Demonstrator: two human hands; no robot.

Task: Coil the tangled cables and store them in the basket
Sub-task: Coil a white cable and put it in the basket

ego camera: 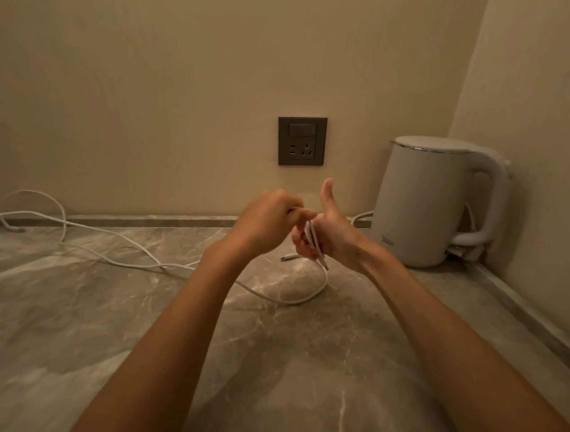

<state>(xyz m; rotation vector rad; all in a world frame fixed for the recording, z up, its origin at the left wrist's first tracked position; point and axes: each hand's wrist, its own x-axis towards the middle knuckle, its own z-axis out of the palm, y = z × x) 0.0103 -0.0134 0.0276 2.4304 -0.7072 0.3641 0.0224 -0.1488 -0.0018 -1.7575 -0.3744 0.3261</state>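
The coiling step is in hand: the left hand (270,218), fingers curled and pinching, leads the thin white cable (294,302) onto the right hand (335,238) at mid-frame. The right thumb stands straight up and its fingers curl under several turns. The slack trails over the grey marble-patterned bench (85,306) toward the upper left, and no basket is in view. The next move probably calls for steady tension, drawing in slack without snagging.
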